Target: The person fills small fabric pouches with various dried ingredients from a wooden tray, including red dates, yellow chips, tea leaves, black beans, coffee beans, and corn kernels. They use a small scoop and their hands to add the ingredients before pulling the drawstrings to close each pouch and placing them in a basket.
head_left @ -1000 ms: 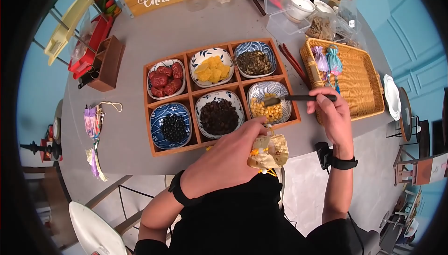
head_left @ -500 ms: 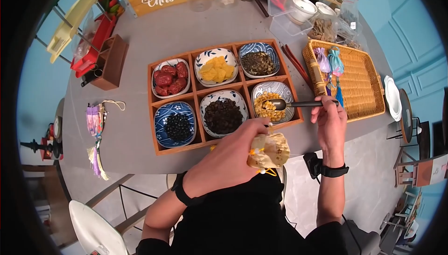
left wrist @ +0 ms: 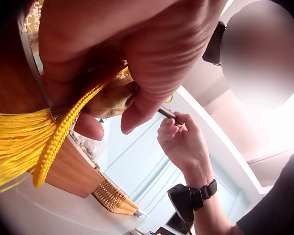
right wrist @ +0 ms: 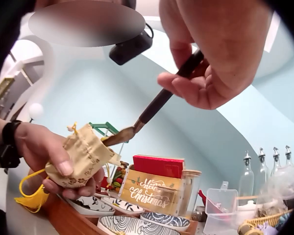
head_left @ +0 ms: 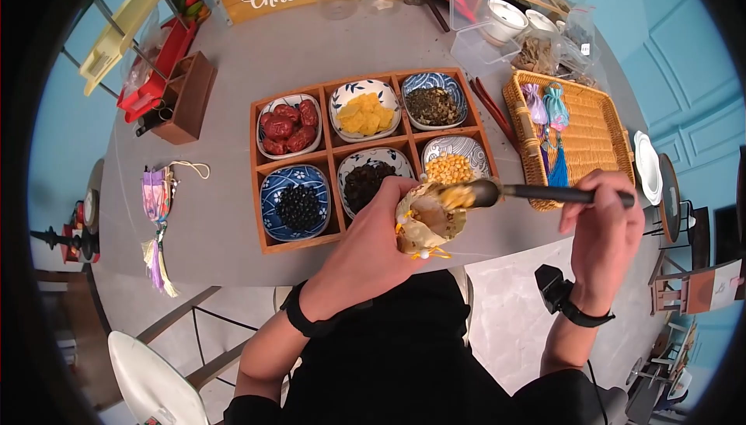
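Note:
My left hand point(head_left: 365, 246) grips a small cream drawstring pouch point(right wrist: 83, 159), its mouth spread wide. A yellow cord and tassel point(left wrist: 19, 142) hang from it in the left wrist view. Between fingers and thumb, my right hand point(head_left: 608, 223) holds the black handle of a spoon point(head_left: 563, 194). The spoon's bowl tilts at the pouch's mouth, with yellow kernels at its tip. Behind the pouch, a patterned dish point(head_left: 480, 153) contains more corn kernels point(head_left: 449, 168). It sits in the front right compartment of a wooden divided tray point(head_left: 334, 143).
Other dishes in the tray hold red dates point(head_left: 287, 126), yellow pieces point(head_left: 364, 114), dried leaves point(head_left: 434, 105), dark raisin-like fruit point(head_left: 365, 180) and black beans point(head_left: 299, 207). A wicker basket point(head_left: 598, 141) with small pouches stands right; a purple pouch point(head_left: 157, 194) lies left.
My right hand lifted the spoon out of the corn dish and moved right and nearer, bringing the loaded bowl to the pouch. My left hand tilted the pouch's mouth up toward it.

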{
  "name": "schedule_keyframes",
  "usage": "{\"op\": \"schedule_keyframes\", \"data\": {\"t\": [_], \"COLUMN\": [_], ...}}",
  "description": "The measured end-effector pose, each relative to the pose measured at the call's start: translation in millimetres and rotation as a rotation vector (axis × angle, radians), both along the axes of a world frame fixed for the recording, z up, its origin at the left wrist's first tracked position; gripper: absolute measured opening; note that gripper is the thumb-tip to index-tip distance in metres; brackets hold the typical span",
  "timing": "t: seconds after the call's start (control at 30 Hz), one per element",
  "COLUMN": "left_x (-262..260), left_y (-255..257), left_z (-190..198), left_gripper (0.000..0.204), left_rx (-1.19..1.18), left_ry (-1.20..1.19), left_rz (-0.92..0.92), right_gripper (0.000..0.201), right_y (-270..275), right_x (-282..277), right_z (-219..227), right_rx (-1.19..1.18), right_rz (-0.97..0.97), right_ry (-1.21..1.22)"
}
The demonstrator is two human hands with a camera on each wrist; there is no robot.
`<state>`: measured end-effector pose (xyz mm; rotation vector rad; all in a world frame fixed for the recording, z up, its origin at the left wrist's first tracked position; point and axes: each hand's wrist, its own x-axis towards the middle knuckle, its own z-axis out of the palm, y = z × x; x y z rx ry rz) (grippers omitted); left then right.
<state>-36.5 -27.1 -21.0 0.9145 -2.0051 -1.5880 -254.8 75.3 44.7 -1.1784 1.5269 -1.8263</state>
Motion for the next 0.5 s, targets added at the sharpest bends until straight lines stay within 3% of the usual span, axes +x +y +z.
{"op": "schedule_keyframes", "data": {"t": [0.07,0.23,0.33,0.4,0.5], "left_x": [-0.1,13.5,26.9,37.3,50.8], "left_y": [-0.5,-0.8,1.9,1.9,3.7], "left_z": [-1.7,-7.4,-7.4,-11.1,-12.5], "left_gripper": [0.059,0.065,0.067,0.069,0.069], "left_rx": [-0.001,-0.059,-0.036,0.094,-0.009], "left_ry": [0.030,0.051,0.119,0.250,0.181], "left_rz": [-0.011,-0.013,0.046,0.105,0.179], "right_gripper": [0.018,0.019,0.024,0.026,0.028], "right_y": [5.3,-1.4,-11.9,-15.2,-12.5], "right_x": [6.5,-13.4,-25.0,-31.6,-24.2], "right_z": [5.1,-8.0,-34.1,-57.9,-83.8], "right_rx": [0.011,-0.188,-0.007,0.065,0.220], "right_rz": [0.130,0.163,-0.134,-0.235,-0.346], "right_ry": [0.197,0.067,-0.123,-0.200,-0.167]}}
